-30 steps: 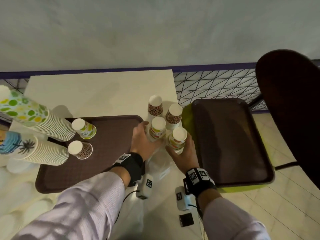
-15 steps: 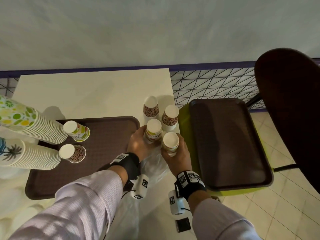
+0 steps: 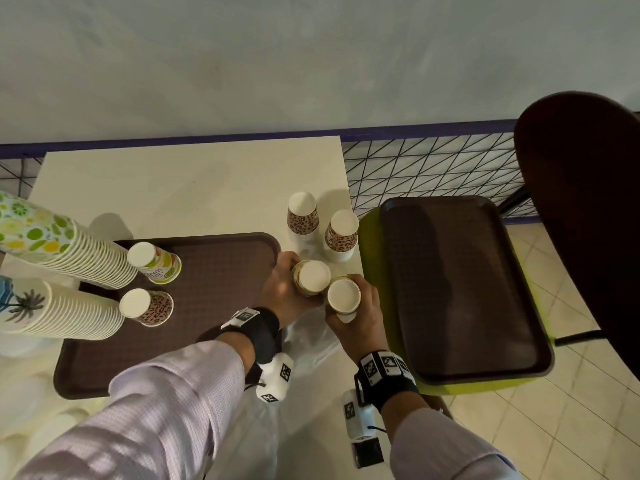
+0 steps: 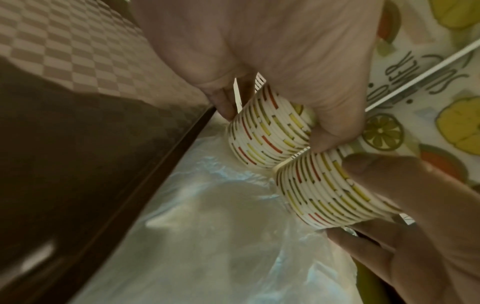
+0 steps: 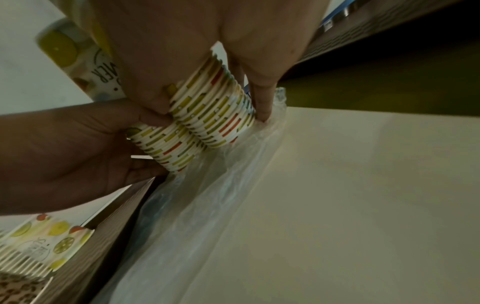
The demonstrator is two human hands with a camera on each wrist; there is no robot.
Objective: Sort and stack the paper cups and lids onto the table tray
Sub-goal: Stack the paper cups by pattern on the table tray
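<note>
Two short stacks of upside-down, fruit-print paper cups stand side by side, touching, on the cream table (image 3: pixel 194 188) between the two trays. The left hand (image 3: pixel 280 289) has its fingers curled round the left stack (image 3: pixel 311 277), and the right hand (image 3: pixel 360 313) wraps the right stack (image 3: pixel 343 295); the wrist views show the ribbed rims of both stacks pressed together, thumbs and fingers clamped on them, over a crumpled clear plastic bag (image 3: pixel 311 337) lying on the table.

Just behind them stand two more upturned stacks with leopard print (image 3: pixel 302 216) (image 3: pixel 342 233), close to the table's right edge.

On the brown table tray (image 3: pixel 214 271) to the left lie four stacks on their sides: a long lime-and-lemon one (image 3: pixel 52 240), a long palm-tree one (image 3: pixel 45 306), a short fruit-print one (image 3: pixel 154 262) and a short leopard-print one (image 3: pixel 147 306).

To the right, off the table, a second brown tray (image 3: pixel 460 289) rests on a lime-green seat (image 3: pixel 370 237), beside a dark chair back (image 3: pixel 585 202).
</note>
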